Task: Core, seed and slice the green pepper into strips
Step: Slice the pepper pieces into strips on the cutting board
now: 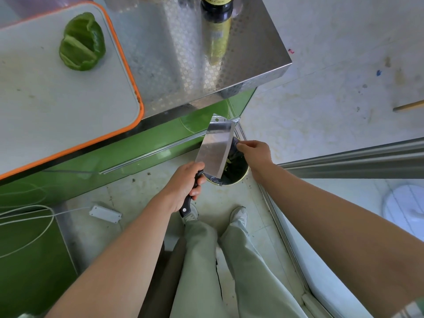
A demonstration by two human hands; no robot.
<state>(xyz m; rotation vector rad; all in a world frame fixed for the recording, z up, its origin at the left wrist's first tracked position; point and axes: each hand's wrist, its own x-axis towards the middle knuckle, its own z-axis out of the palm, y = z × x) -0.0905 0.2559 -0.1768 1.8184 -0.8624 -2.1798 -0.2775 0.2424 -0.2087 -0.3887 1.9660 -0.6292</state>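
Observation:
The cut green pepper (pixel 81 43) lies opened, inside up, at the far left on a white cutting board with an orange rim (pixel 128 72). My left hand (pixel 187 181) grips the black handle of a cleaver (pixel 215 149), its broad blade held flat above a small bin (pixel 234 171) on the floor. My right hand (pixel 253 152) hovers over the bin just right of the blade, fingers curled together near the blade's edge. Whether they pinch anything I cannot tell. Green scraps lie inside the bin.
The board sits on a steel counter (pixel 183 65) with a dark bottle (pixel 216 10) at the back. Below are green cabinet fronts (pixel 137 148), a white power strip (pixel 105 214) with cables, my legs and shoes, and a metal door rail (pixel 344 157) at right.

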